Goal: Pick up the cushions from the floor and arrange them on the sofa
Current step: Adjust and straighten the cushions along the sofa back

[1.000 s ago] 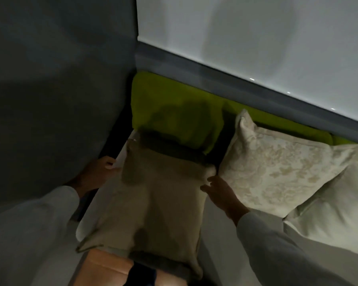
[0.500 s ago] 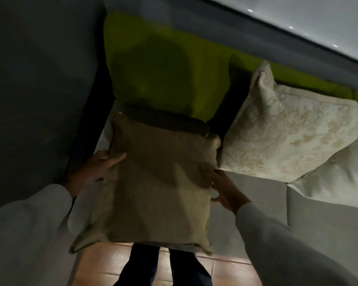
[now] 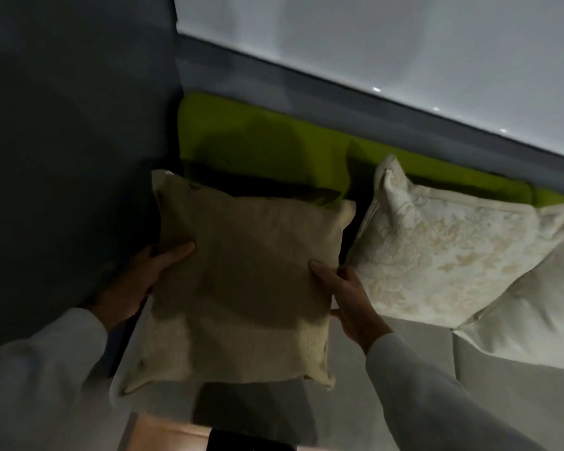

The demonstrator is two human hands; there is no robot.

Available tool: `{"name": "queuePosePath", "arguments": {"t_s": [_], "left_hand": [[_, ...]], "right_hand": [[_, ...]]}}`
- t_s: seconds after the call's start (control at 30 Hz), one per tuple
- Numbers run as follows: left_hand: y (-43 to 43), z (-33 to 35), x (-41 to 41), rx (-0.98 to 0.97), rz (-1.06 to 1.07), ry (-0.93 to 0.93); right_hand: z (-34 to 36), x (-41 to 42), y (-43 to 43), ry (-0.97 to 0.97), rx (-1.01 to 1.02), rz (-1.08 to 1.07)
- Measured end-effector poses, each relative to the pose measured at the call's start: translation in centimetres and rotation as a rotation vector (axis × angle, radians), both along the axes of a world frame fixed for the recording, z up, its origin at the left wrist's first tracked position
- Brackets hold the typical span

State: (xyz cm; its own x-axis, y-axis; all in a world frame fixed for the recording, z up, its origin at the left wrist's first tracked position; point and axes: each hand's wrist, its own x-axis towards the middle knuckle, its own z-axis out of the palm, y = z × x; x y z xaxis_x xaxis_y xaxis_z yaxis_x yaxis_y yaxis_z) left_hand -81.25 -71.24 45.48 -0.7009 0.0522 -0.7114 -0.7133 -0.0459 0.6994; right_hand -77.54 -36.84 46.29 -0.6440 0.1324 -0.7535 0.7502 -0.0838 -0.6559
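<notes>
A person gripped a tan cushion by its two side edges at the left end of the sofa. The left hand was clamped on the left edge and the right hand on the right, each with the thumb pressed over the front face and the other fingers hidden behind. The even two-sided hold looked meant to keep the soft cushion square and stop it folding while it was steered into the corner. It stood between the dark side panel and the patterned cushion just beside it. The tan cushion leaned back toward the green back pad, its top edge not yet against it and its lower edge over the front of the seat. Whether it rested on the seat or hung just above could not be told. Three loose cushions were in view: the tan one in hand, the patterned one, and a plain pale cushion overlapping the patterned one's lower right corner. Both of those were propped against the back, apparently already arranged. At least two green back pads could be counted by the seam between them. Two pale sleeves framed the scene, and a strip of tiled floor showed below.
</notes>
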Motion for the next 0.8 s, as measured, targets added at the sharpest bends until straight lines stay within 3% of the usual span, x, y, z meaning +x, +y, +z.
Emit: {"name": "queuePosePath", "arguments": {"t_s": [0.13,0.37,0.6,0.8], "left_hand": [[0.2,5.2,-1.5,-0.012,0.115,0.201],[0.4,12.4,-3.6,-0.057,0.123,0.275],[1.4,11.8,-5.8,-0.011,0.106,0.232],[1.6,8.3,-9.3,0.01,0.056,0.165]], "right_hand": [[4.0,-2.9,0.0,0.15,-0.049,0.024],[9.8,-5.8,-0.1,0.354,-0.144,0.101],[9.0,-7.5,0.2,0.344,-0.157,0.116],[5.2,-9.1,0.2,0.202,-0.123,0.012]]}}
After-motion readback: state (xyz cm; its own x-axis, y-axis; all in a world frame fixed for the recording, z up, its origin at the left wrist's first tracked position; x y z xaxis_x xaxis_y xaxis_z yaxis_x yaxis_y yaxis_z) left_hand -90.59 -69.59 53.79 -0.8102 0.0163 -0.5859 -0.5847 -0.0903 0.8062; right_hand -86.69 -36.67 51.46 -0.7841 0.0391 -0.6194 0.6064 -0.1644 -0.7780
